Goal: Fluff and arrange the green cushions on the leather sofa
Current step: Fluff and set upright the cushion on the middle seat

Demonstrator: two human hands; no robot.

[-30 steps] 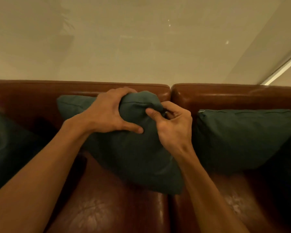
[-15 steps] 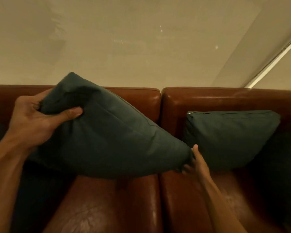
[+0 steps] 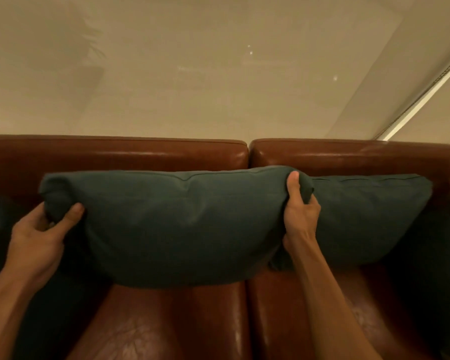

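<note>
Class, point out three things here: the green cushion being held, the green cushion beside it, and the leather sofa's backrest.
held cushion (image 3: 179,224), head view, middle of its front face.
neighbouring cushion (image 3: 369,219), head view, its exposed front face.
sofa backrest (image 3: 140,157), head view, top of the left section.

Bare leather seat (image 3: 182,320) open in front, second cushion (image 3: 369,219) crowding the held cushion (image 3: 177,229) on its right, sofa backrest (image 3: 140,154) close behind

L hand (image 3: 37,235) & R hand (image 3: 300,216): fingers mostly hidden behind cushion (image 3: 179,224). 2nd cushion (image 3: 369,216) left end covered. Sofa (image 3: 140,157) cut off both sides.
</note>
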